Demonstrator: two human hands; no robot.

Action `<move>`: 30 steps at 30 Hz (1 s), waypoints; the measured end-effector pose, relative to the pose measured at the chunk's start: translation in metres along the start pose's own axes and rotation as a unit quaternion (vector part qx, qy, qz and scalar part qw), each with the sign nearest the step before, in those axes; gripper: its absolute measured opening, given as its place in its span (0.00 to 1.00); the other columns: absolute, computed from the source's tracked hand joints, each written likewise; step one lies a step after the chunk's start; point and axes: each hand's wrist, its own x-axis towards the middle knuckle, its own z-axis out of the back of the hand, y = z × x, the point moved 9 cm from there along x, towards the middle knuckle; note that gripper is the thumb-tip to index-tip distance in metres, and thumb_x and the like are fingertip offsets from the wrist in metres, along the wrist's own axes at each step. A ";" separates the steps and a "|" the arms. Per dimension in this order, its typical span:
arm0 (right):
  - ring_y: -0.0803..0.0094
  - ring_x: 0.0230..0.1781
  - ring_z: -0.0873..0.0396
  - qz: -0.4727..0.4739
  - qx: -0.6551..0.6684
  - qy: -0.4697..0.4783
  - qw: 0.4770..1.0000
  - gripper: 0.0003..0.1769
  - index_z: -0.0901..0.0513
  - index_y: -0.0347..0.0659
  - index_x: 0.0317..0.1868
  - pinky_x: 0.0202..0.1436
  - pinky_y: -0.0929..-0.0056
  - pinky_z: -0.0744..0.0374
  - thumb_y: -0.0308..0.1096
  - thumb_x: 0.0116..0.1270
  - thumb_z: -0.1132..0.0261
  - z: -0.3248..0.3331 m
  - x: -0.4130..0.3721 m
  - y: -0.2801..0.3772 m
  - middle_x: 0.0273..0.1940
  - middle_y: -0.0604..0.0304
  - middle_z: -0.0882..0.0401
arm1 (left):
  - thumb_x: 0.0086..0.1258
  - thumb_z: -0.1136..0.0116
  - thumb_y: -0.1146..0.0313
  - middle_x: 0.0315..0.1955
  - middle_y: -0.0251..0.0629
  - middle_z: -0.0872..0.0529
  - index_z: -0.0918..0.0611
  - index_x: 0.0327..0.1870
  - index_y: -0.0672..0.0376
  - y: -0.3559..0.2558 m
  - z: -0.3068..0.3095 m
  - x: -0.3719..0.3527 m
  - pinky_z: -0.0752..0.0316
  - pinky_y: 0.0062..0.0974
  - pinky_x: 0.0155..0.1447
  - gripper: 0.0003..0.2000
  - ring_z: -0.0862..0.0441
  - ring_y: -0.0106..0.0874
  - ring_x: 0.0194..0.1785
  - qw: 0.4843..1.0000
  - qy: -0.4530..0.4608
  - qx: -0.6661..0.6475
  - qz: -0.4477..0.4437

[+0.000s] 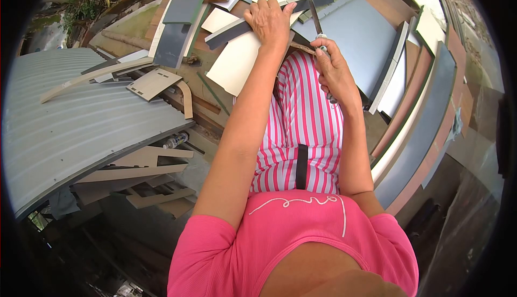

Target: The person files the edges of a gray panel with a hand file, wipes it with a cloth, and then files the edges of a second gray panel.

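Note:
My left hand [269, 23] is closed over a narrow grey-edged board strip [230, 34], which lies slantwise across pale offcuts, its thumb pointing right along the strip. In my right hand [338, 73] is a long narrow-bladed knife [312, 5], its blade pointing away from me and the handle's end showing below my fingers. The blade crosses over the strip's right end in this view. A pale board piece [231, 70] lies under the strip, just left of my knees. To the right of the knife is a wide blue-grey panel [358, 41].
Long curved-looking boards [425, 119] line the right side. At the left is a corrugated metal sheet [59, 119] with a thin wooden strip [97, 77] across its edge. Cut board pieces [134, 174] and a small bottle [176, 140] lie below it.

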 end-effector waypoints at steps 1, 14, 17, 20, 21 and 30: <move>0.84 0.16 0.44 -0.007 0.011 0.007 1.000 0.12 0.26 0.49 0.57 0.19 0.78 0.39 0.40 0.79 0.48 -0.001 0.000 -0.002 0.21 0.72 0.39 | 0.59 0.31 0.49 0.30 0.40 0.19 0.19 0.27 0.59 -0.001 0.003 0.000 0.39 0.41 0.52 0.20 0.24 0.40 0.41 1.000 -0.009 -0.009 -0.003; 0.81 0.16 0.41 0.021 -0.111 -0.021 0.993 0.13 0.25 0.49 0.57 0.18 0.75 0.39 0.41 0.79 0.48 0.009 -0.006 0.009 0.19 0.69 0.37 | 0.58 0.30 0.50 0.31 0.39 0.19 0.18 0.30 0.58 -0.007 0.012 -0.009 0.39 0.40 0.51 0.19 0.25 0.39 0.41 1.000 -0.005 -0.017 -0.010; 0.79 0.16 0.39 0.002 -0.118 -0.020 0.993 0.13 0.25 0.49 0.57 0.19 0.71 0.36 0.41 0.79 0.48 0.004 -0.005 0.009 0.19 0.66 0.35 | 0.59 0.30 0.51 0.31 0.39 0.19 0.18 0.31 0.58 -0.006 0.015 -0.010 0.39 0.40 0.51 0.18 0.25 0.40 0.40 1.000 0.000 -0.027 -0.012; 0.78 0.16 0.37 0.019 -0.106 -0.018 0.994 0.13 0.25 0.49 0.57 0.20 0.69 0.34 0.42 0.79 0.48 0.001 0.010 0.006 0.19 0.65 0.34 | 0.60 0.30 0.52 0.31 0.39 0.19 0.18 0.32 0.58 -0.008 0.015 -0.010 0.39 0.40 0.50 0.17 0.25 0.40 0.40 1.000 0.009 -0.021 -0.022; 0.78 0.16 0.37 0.020 -0.106 -0.019 0.994 0.13 0.25 0.49 0.57 0.20 0.69 0.34 0.42 0.79 0.48 0.000 0.018 0.006 0.19 0.65 0.34 | 0.60 0.31 0.53 0.31 0.39 0.19 0.18 0.32 0.58 -0.009 0.016 -0.010 0.39 0.40 0.50 0.16 0.25 0.40 0.41 0.999 0.011 -0.022 -0.023; 0.77 0.15 0.36 0.013 -0.123 -0.024 0.992 0.13 0.26 0.50 0.58 0.20 0.68 0.32 0.41 0.80 0.49 -0.002 0.000 0.003 0.18 0.65 0.33 | 0.61 0.31 0.53 0.32 0.39 0.19 0.19 0.32 0.58 -0.008 0.015 -0.009 0.39 0.40 0.51 0.16 0.25 0.40 0.41 0.999 0.025 -0.017 -0.010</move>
